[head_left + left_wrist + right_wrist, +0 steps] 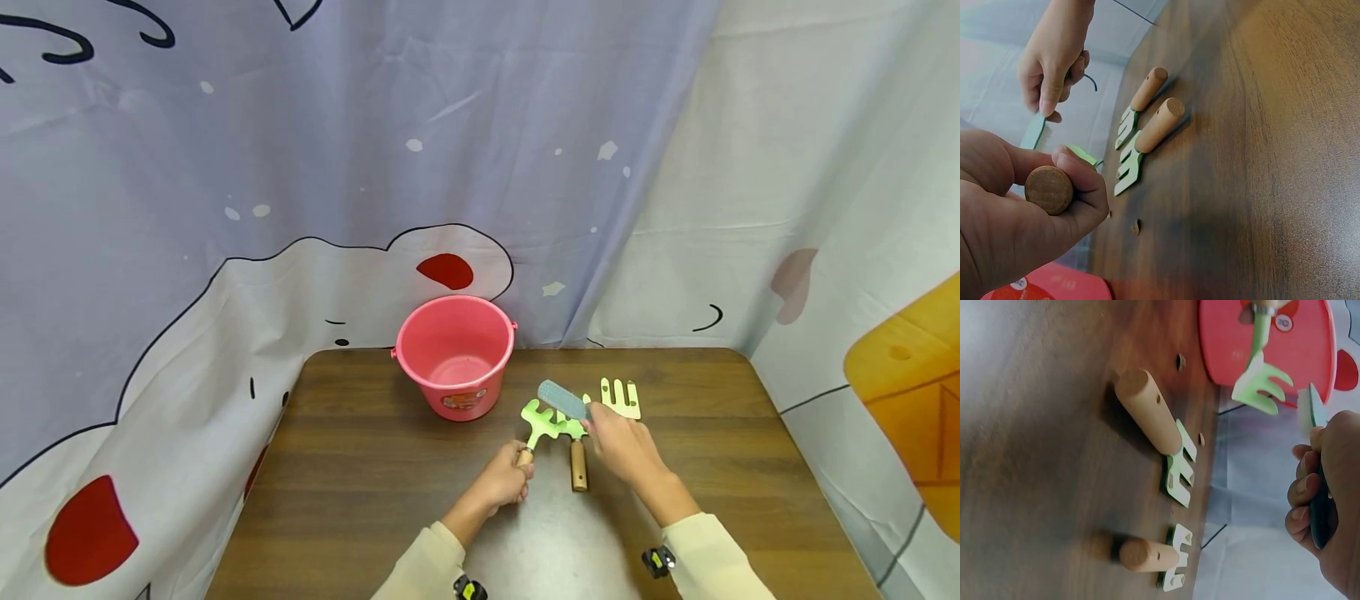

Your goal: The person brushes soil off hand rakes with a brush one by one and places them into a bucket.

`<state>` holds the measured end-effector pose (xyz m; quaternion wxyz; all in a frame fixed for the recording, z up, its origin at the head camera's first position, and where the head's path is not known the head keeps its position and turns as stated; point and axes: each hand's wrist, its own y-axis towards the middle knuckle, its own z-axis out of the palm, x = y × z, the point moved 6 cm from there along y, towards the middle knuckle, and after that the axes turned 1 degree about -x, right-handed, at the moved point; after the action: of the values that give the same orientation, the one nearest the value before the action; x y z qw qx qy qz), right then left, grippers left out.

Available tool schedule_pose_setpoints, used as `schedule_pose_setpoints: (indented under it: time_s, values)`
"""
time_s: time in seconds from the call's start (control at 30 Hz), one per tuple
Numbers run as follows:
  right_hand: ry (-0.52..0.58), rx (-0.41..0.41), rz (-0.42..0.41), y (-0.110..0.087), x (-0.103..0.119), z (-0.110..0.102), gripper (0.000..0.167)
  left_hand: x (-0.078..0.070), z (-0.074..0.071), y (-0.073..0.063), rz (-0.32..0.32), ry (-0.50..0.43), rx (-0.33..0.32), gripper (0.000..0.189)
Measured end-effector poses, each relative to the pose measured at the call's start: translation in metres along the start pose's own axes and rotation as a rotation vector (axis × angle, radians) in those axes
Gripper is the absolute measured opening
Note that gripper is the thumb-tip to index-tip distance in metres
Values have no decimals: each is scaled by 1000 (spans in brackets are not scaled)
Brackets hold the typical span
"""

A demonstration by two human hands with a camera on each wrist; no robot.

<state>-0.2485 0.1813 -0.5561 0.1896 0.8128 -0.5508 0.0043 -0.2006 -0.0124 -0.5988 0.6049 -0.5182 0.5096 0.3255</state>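
Note:
My left hand (pixel 501 481) grips the wooden handle of a small light-green hand rake (pixel 537 419), its tines pointing away over the table. In my right hand (pixel 621 442) is a brush (pixel 561 398) with a pale blue-green back; white bristles (pixel 1303 412) show in the right wrist view, facing the rake's tines across a small gap. Below and between the hands lies a green garden fork (pixel 1179 469) with a wooden handle (pixel 578 467). Another pale green fork (pixel 619 400) lies beyond my right hand, its handle hidden by that hand in the head view.
A pink bucket (pixel 426 385) stands upright at the table's back edge, left of the tools. Small brown bits (pixel 1135 226) lie on the wooden table (pixel 337 467) near the forks. A printed curtain (pixel 315 167) hangs right behind the table.

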Motion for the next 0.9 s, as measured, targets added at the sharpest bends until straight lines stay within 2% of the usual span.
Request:
schedule_pose_setpoints:
  time_s: [0.17,0.27,0.47,0.63,0.77,0.9]
  values:
    - [-17,-33,-80,-4,17,4,14,-1,0,0,-1,-14,9,36]
    - [-36,-37,-99,-5,21,7,16,-1,0,-1,-5,-18,15,36]
    - [-11,-53,-46,-2,9,8,15,-2,2,-1,4,-6,23,34]
    - [24,-30,22,2,-9,1,15,-3,1,0,28,26,11,34]
    - [40,0,84,1,-23,-7,17,-5,-2,1,83,81,-29,31]
    - [61,28,105,-1,-30,-15,22,-6,-7,4,143,171,-92,28]
